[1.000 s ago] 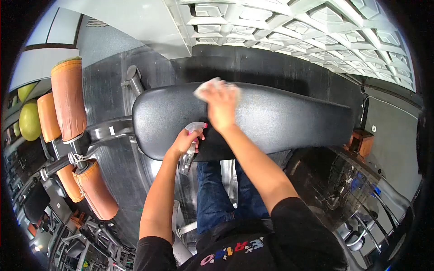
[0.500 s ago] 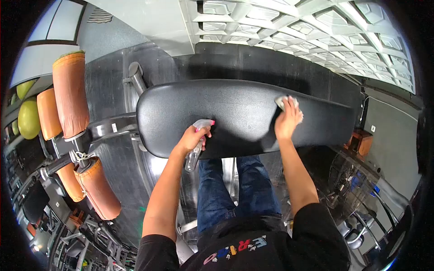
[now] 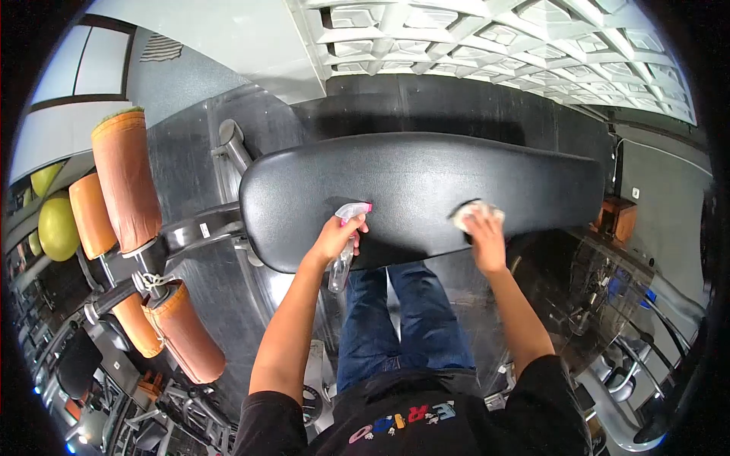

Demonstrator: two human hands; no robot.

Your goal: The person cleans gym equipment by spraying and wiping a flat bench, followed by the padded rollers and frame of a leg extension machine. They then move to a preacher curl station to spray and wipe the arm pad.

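A long black padded bench [image 3: 380, 171] stretches across the view in front of my legs. My left hand [image 3: 338, 237] is wrapped round the neck of a clear spray bottle [image 3: 342, 270] with a pink and translucent trigger head, held over the bench's near edge. Over on the right, my right hand [image 3: 485, 234] presses a pale cloth [image 3: 477, 213] against the bench top, fingers laid across it. The cloth is slightly blurred.
Orange-brown foam rollers [image 3: 125, 182] on a metal frame stand at the bench's left end. A white lattice panel [image 3: 494, 45] rises beyond the dark floor. At lower right are a dark glass-like top [image 3: 582, 273] and metal chair frames. Gym equipment fills the lower left.
My right hand has brought the cloth down toward the near side of the bench. My left hand still grips the spray bottle; the whole view has shifted slightly.
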